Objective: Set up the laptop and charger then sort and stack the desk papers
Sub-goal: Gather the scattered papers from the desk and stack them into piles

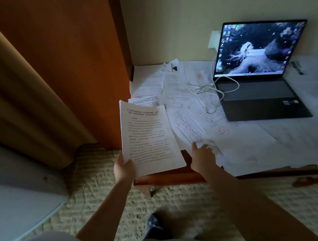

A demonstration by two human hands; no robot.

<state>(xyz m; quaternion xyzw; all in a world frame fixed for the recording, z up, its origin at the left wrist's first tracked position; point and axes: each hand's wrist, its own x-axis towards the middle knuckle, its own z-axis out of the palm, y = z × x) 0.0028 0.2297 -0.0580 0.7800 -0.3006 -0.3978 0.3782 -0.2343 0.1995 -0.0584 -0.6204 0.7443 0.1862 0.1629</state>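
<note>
My left hand [123, 168] grips the bottom corner of a printed text sheet [148, 137], held up over the desk's front left corner. My right hand [202, 154] reaches to a table-printed sheet [188, 124] lying on the desk, its thumb and fingers on the sheet's near edge. Loose papers [152, 82] cover the left part of the desk. The laptop [259, 72] stands open at the back right with its screen lit. A white charger cable [206, 92] runs from the wall socket [213, 39] across the papers to the laptop's left side.
The wooden desk [168, 178] stands against a cream wall. An orange wooden panel [68, 60] and a tan curtain [15, 100] rise to the left. More white sheets [285, 147] lie in front of and right of the laptop. Patterned carpet [95, 188] covers the floor.
</note>
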